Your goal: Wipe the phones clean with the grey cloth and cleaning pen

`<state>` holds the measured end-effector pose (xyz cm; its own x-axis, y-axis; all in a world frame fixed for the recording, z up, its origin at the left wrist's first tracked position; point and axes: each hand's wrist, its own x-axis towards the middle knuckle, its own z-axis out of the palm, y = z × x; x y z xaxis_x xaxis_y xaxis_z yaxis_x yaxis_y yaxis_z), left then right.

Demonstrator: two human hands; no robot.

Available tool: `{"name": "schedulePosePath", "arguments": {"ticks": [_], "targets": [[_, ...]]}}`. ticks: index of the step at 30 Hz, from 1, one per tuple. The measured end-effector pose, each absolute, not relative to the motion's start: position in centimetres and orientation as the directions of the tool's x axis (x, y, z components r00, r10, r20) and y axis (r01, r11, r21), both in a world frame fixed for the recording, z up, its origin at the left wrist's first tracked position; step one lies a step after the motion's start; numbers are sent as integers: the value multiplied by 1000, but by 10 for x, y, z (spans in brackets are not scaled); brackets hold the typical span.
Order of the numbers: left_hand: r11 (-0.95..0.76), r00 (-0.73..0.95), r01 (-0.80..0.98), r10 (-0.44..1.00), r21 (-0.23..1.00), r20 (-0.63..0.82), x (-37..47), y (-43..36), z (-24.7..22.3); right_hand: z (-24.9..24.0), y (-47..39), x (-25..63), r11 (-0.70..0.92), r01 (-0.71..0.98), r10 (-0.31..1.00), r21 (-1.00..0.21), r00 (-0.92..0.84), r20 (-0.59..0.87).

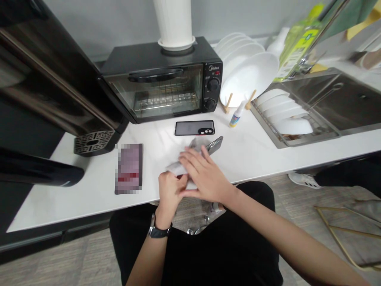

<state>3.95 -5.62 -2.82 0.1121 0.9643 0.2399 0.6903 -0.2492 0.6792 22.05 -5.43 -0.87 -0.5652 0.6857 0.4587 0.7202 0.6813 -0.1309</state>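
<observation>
Just above the counter's front edge, both of my hands work on a smartphone (pixel 215 145) held at a slant. Its upper end sticks out beyond my fingers; the lower part is hidden. My left hand (pixel 169 188), a watch on its wrist, is closed around the near end. A thin whitish wipe (pixel 176 167) lies over the phone, and my right hand (pixel 204 174) presses it there with its fingers laid across. Behind them is a phone case (pixel 192 128) with a camera cutout. A small spray bottle (pixel 236 116) stands upright farther right.
To the left lies a blurred-out device (pixel 129 169) beside a black dispenser (pixel 93 143). At the back stands a toaster oven (pixel 157 93) with a white pot (pixel 175 24) on top. White plates (pixel 250 77) stand in a rack near the sink (pixel 342 103). A person's shoe (pixel 303 180) shows at right.
</observation>
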Motion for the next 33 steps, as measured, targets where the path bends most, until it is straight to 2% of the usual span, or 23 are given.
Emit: {"name": "schedulePosePath", "arguments": {"ticks": [2,3,6,7,8,10,12,14,17,19,21,24,26,28,31,33], "targets": [[-259,119,699,961,667,248,39,-57,-29,-6,-48,227,759,643,615,-100,-658,434],[-254,115,682,963,686,242,40,-57,-29,-5,-44,233,720,688,651,-94,-622,436],[-230,97,625,971,746,218,41,-59,-28,-2,-36,241,382,916,839,-124,-287,463],[-231,98,625,971,745,219,41,-59,-28,-2,-38,237,304,943,858,-137,-208,470],[-236,108,639,970,732,219,41,-59,-29,-2,-42,230,299,944,856,-142,-199,477],[-232,116,699,970,677,212,39,-56,-30,-5,-53,213,479,869,791,-122,-368,489],[-221,115,748,972,625,205,38,-53,-31,-8,-58,204,682,726,668,-86,-571,477],[-226,122,736,971,638,203,38,-53,-31,-10,-54,212,706,704,650,-77,-601,465],[-228,114,648,972,727,204,41,-56,-30,-10,-42,236,424,897,814,-125,-317,486],[-220,87,627,973,748,213,43,-58,-29,-11,-42,237,270,948,847,-168,-151,510],[-233,104,643,970,730,218,43,-58,-29,-12,-51,224,360,917,830,-171,-231,508],[-248,126,686,967,684,223,40,-56,-31,-13,-60,204,670,733,691,-118,-556,462],[-249,119,687,965,683,232,40,-56,-30,-13,-52,209,716,692,645,-90,-608,462],[-236,95,655,968,717,231,42,-57,-28,-13,-40,225,589,801,729,-106,-470,497],[-217,70,620,972,754,223,43,-59,-25,-16,-38,234,265,940,826,-214,-107,553],[-241,88,649,966,721,243,40,-57,-24,-20,-48,219,275,930,808,-244,-86,583]]}}
